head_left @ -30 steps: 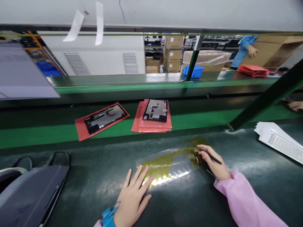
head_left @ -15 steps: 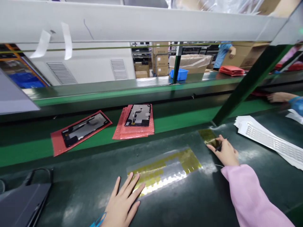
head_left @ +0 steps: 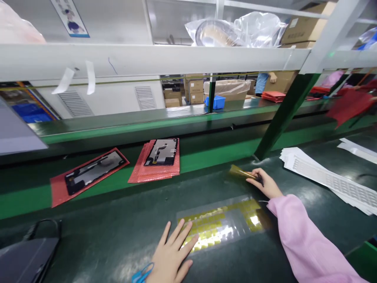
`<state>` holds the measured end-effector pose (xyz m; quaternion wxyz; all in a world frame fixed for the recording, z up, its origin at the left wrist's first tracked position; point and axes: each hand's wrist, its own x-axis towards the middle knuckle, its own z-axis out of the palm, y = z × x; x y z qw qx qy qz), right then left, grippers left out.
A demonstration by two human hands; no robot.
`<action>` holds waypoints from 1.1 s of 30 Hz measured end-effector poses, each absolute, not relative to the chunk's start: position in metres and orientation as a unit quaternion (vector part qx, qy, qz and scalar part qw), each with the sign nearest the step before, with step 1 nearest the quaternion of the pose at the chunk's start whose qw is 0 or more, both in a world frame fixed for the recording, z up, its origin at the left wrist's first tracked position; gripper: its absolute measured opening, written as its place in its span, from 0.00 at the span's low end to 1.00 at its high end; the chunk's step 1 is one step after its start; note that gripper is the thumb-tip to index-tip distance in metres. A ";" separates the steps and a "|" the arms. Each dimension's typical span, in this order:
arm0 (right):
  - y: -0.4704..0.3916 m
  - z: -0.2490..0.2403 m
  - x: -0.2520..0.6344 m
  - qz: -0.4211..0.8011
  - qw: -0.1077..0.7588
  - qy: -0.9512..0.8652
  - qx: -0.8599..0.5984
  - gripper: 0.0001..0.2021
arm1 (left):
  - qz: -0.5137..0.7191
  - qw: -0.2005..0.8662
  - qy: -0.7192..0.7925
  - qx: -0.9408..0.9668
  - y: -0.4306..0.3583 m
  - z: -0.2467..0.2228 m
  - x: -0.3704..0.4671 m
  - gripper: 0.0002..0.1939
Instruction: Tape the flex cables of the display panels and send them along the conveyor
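The sheet, clear with yellow pieces, is laid flat on the bench, in front of the person. Its long axis is set mostly sideways, with the right end tipped slightly away from the person. The left end is covered by the fingertips of the left hand, which is spread wide, palm down, with nothing gripped.

Beyond the sheet's right end, a yellow film is pinched by the right hand, its fingers drawn together. The film is pointed leftward and a little away from the fingers, and is seen nearly edge-on. A dark tool is held in the same hand; which way its tip is turned cannot be told. White strips are fanned out on the bench to the right.
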<state>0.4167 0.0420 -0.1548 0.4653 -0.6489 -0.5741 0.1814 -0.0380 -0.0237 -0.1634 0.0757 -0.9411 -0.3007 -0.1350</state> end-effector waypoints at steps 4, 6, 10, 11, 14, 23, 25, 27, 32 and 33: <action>0.071 -0.135 0.382 0.302 0.407 -0.665 -0.548 0.30 | -0.108 0.074 -0.305 -0.943 -0.026 -0.163 -0.012 0.32; 0.084 -0.126 0.373 0.338 0.380 -0.686 -0.520 0.31 | -0.108 0.068 -0.310 -0.942 -0.025 -0.161 -0.005 0.32; 0.091 -0.116 0.370 0.355 0.388 -0.672 -0.522 0.29 | -0.120 0.044 -0.312 -0.941 -0.025 -0.160 -0.002 0.31; 0.089 -0.115 0.369 0.348 0.402 -0.658 -0.534 0.27 | -0.121 0.040 -0.311 -0.942 -0.025 -0.161 -0.002 0.31; 0.076 -0.115 0.362 0.325 0.446 -0.610 -0.569 0.23 | -0.123 0.029 -0.311 -0.942 -0.026 -0.165 -0.004 0.32; 0.047 -0.134 0.318 0.368 0.523 -0.488 -0.595 0.28 | -0.174 -0.048 -0.310 -0.933 0.034 -0.120 0.028 0.24; 0.043 -0.140 0.309 0.380 0.530 -0.463 -0.601 0.28 | -0.160 -0.048 -0.280 -0.946 0.060 -0.112 0.048 0.25; 0.040 -0.144 0.301 0.388 0.530 -0.446 -0.607 0.26 | -0.140 -0.054 -0.256 -0.955 0.083 -0.113 0.067 0.25; 0.033 -0.146 0.293 0.399 0.512 -0.426 -0.630 0.23 | -0.111 -0.088 -0.264 -0.954 0.105 -0.137 0.087 0.25; 0.031 -0.145 0.293 0.399 0.505 -0.428 -0.635 0.22 | -0.107 -0.096 -0.269 -0.952 0.105 -0.141 0.087 0.25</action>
